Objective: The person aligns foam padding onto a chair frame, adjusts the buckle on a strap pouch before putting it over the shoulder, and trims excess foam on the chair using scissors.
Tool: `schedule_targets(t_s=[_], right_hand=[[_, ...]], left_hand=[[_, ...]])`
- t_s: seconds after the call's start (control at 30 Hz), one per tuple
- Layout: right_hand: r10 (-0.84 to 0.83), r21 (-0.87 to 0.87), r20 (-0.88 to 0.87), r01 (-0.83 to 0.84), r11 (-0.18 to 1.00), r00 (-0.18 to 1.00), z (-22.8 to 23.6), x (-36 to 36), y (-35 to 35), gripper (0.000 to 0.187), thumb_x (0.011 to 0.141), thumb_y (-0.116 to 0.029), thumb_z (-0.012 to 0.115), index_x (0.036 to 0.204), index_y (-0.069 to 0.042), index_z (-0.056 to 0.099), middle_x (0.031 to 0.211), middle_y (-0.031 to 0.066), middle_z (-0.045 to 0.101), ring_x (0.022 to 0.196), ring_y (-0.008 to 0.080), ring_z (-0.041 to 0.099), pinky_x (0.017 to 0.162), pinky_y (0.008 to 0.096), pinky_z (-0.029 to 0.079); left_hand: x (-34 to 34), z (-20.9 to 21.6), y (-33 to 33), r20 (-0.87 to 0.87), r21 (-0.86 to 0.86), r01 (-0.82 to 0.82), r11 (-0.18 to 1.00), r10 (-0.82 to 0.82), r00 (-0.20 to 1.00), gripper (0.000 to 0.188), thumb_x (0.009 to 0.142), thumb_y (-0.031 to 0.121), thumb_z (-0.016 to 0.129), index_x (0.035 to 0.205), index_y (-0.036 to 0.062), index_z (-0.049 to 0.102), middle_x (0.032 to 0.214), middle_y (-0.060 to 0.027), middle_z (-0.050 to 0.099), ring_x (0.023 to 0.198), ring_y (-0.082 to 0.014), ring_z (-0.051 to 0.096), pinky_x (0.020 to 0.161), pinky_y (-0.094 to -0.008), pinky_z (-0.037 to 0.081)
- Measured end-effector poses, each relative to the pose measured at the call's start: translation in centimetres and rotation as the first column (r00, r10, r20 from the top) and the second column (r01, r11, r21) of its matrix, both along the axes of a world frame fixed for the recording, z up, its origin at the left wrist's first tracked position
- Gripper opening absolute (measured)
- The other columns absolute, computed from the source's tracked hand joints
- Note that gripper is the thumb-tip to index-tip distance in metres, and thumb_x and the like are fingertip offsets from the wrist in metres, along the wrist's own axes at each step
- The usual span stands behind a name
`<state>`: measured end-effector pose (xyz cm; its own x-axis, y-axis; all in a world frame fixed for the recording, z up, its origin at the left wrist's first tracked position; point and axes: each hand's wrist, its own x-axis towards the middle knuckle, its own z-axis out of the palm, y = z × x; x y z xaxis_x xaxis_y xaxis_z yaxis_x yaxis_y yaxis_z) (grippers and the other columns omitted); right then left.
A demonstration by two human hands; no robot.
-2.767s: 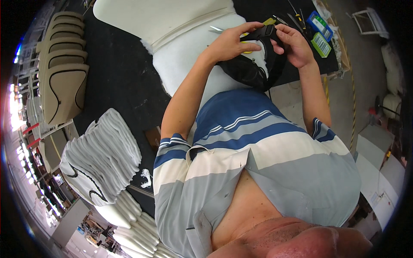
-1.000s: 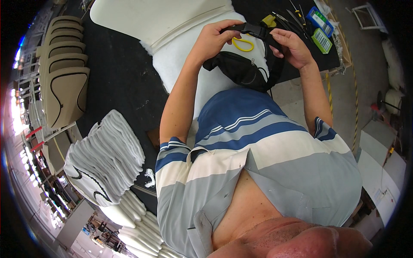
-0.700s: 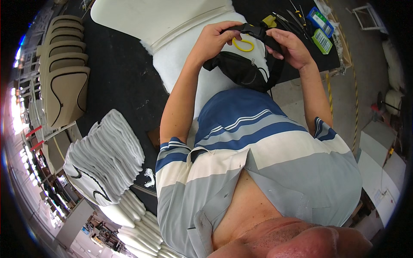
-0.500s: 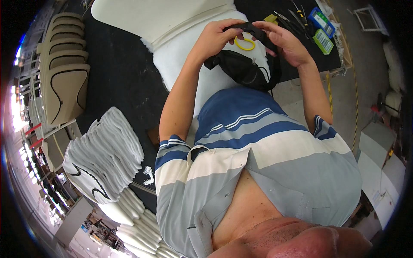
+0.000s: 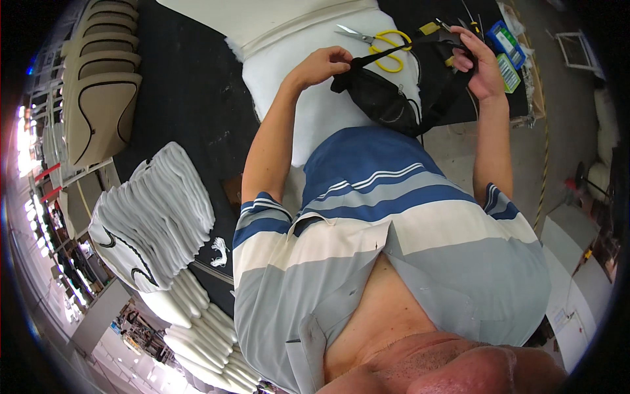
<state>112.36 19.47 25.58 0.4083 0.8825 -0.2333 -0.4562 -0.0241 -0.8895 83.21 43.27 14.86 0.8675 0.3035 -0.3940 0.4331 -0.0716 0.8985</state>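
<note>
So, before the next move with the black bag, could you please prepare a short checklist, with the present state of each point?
1. Left hand gripping the strap: ok, fingers closed on it at the bag's left end.
2. Right hand gripping firmly: cannot tell, its fingers partly hide the dark strap.
3. Strap free of knots between the hands: ok, the visible stretch runs nearly straight.
4. Strap clear of the scissors: not ok, it crosses in front of their yellow loops in this view.
5. Black bag closed: cannot tell, it is too dark to see its opening.
</note>
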Motion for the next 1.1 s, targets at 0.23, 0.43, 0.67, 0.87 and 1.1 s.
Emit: schedule_targets(t_s=[0.23,0.43,0.67,0.87,1.1], right_hand=[[-0.061,0.018,-0.064,0.062,0.998,0.996,-0.2,0.4,-0.4,0.033,0.100,-0.021,0.059,0.125,-0.001,0.066,0.076,-0.0039,0.049,0.063,0.0059,0.041,0.060,0.0243,0.032],[0.062,0.131,-0.090,-0.050,0.990,0.994,0.0,0.4,-0.5,0.033,0.101,-0.021,0.057,0.126,-0.001,0.065,0.082,-0.0012,0.051,0.065,0.0070,0.041,0.061,0.0246,0.033],[0.050,0.080,-0.001,-0.050,0.996,0.999,1.2,0.1,-1.0,0.034,0.101,-0.022,0.057,0.126,-0.001,0.064,0.083,0.0000,0.053,0.066,0.0075,0.042,0.063,0.0248,0.034],[0.020,0.162,-0.001,-0.020,0.987,1.000,3.1,0.9,-1.7,0.037,0.104,-0.022,0.053,0.131,0.003,0.060,0.082,0.0025,0.056,0.060,0.0058,0.040,0.058,0.0227,0.032],[0.064,0.331,0.012,-0.064,0.941,0.998,5.1,1.2,-2.0,0.036,0.104,-0.019,0.052,0.130,0.004,0.060,0.085,0.0036,0.059,0.059,0.0060,0.040,0.056,0.0228,0.030]], left_hand=[[-0.4,0.4,-1.3,0.145,0.002,0.022,1.000,-0.022,0.989,0.042,0.088,0.022,0.075,0.126,0.0071,0.067,0.113,-0.0078,0.070,0.106,-0.0172,0.063,0.088,-0.0323,0.051],[0.2,1.1,-2.5,-0.090,0.093,0.046,0.995,-0.038,0.995,0.031,0.093,0.020,0.070,0.118,0.0034,0.068,0.099,-0.0052,0.073,0.094,-0.0150,0.066,0.082,-0.0278,0.051],[-0.1,1.7,-4.5,0.409,-0.186,-0.464,0.866,0.498,0.765,0.020,0.097,0.000,0.056,0.117,-0.0015,0.061,0.092,-0.0077,0.072,0.090,-0.0144,0.068,0.084,-0.0281,0.054],[0.2,3.7,-5.3,0.464,-0.120,-0.499,0.858,0.493,0.736,0.026,0.092,0.002,0.063,0.117,-0.0019,0.064,0.094,-0.0056,0.071,0.088,-0.0130,0.067,0.082,-0.0282,0.054],[0.1,7.5,-5.8,0.386,-0.054,-0.441,0.896,0.426,0.818,0.033,0.088,0.003,0.069,0.121,-0.0014,0.063,0.102,-0.0044,0.070,0.094,-0.0129,0.066,0.088,-0.0275,0.052]])
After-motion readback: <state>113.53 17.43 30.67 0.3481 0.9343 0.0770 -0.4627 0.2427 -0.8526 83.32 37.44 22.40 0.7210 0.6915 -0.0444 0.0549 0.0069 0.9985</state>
